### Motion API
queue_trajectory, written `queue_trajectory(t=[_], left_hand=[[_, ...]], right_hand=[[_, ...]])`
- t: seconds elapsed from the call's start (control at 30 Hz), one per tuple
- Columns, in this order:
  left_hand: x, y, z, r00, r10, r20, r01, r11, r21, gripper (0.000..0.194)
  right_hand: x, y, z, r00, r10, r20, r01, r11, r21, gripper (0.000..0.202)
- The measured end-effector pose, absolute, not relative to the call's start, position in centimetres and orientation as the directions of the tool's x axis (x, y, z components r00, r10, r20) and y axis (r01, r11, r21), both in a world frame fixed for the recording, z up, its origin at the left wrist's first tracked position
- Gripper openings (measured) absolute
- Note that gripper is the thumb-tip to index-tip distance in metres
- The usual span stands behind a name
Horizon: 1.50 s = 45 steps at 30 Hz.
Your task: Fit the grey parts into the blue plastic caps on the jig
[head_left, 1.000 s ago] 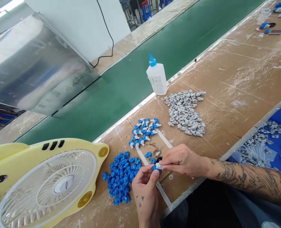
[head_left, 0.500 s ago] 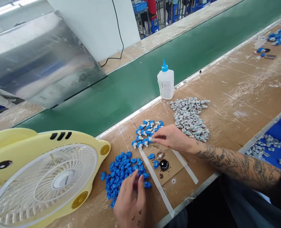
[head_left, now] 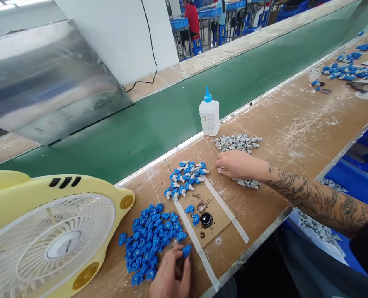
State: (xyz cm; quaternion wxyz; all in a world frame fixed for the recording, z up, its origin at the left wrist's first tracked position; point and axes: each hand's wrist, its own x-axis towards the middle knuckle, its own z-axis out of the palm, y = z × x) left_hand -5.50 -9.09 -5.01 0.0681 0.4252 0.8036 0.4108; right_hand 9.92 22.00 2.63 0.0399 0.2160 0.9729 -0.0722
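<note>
My left hand (head_left: 172,273) is at the near edge of the pile of blue parts (head_left: 148,238), its thumb and fingers closed on one blue part (head_left: 187,251). Over the pile of grey parts (head_left: 237,142) is my right hand (head_left: 238,164), fingertips pinched on a small grey part (head_left: 220,170). Joined blue-and-grey pieces (head_left: 187,176) lie in a group left of it. On a taped cardboard piece (head_left: 216,227) sit a small round pot of dark liquid (head_left: 206,219) and two loose blue parts (head_left: 195,219).
A yellow fan (head_left: 115,207) stands at the left. A white bottle with a blue nozzle (head_left: 209,118) is upright beside the green belt (head_left: 162,124). More blue parts (head_left: 345,71) lie far right. A person in red (head_left: 191,18) sits in the background.
My right hand has moved from the joined pieces to the grey pile. My left hand has drawn nearer, now with a blue part at its fingertips. The camera view has shifted.
</note>
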Motion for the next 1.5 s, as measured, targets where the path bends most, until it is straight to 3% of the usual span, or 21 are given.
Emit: queue_trajectory(t=[0.13,0.27,0.33,0.47,0.57,0.77,0.9,1.1,1.37,1.5], left_hand=[[-3.8,-8.6,-3.4,-0.703,0.711,-0.009,0.339,0.347,0.874,0.029],[-2.7,-8.0,-1.9,-0.765,0.610,-0.204,-0.053,0.255,0.965,0.024],[-2.5,-7.6,-1.6,-0.756,0.601,-0.258,-0.207,0.154,0.966,0.025],[-2.5,-6.6,-1.5,-0.705,0.640,-0.305,-0.374,0.029,0.927,0.028],[-2.7,-6.2,-1.7,-0.708,0.630,-0.320,-0.392,0.026,0.919,0.025],[-3.4,-6.1,-1.7,-0.694,0.604,-0.392,-0.413,0.112,0.904,0.031],[-3.5,-5.6,-2.1,-0.686,0.615,-0.389,-0.370,0.166,0.914,0.029],[-3.7,-5.0,-2.3,-0.645,0.674,-0.360,-0.224,0.284,0.932,0.029],[-4.1,-4.1,-1.2,-0.675,0.638,-0.371,-0.210,0.317,0.925,0.042],[-4.0,-3.9,-1.5,-0.678,0.666,-0.312,-0.102,0.335,0.937,0.033]], right_hand=[[10.5,20.8,0.9,-0.951,0.288,-0.114,0.294,0.955,-0.036,0.016],[10.8,20.3,-0.6,-0.976,0.218,0.018,0.216,0.974,-0.066,0.020],[11.1,20.1,-1.1,-0.963,0.238,0.125,0.218,0.963,-0.157,0.024],[12.1,18.6,-2.1,-0.886,0.377,0.269,0.227,0.860,-0.458,0.029],[12.8,16.8,-3.4,-0.875,0.393,0.282,0.200,0.825,-0.528,0.027],[13.8,14.8,-4.7,-0.867,0.235,0.440,0.098,0.945,-0.310,0.029],[14.3,15.1,-4.4,-0.871,0.209,0.444,0.054,0.940,-0.337,0.027],[14.5,15.3,-4.5,-0.799,0.341,0.495,0.102,0.889,-0.447,0.022],[14.7,15.3,-4.6,-0.832,0.316,0.456,0.143,0.916,-0.374,0.027],[14.8,15.4,-4.5,-0.825,0.329,0.459,0.140,0.906,-0.399,0.024]])
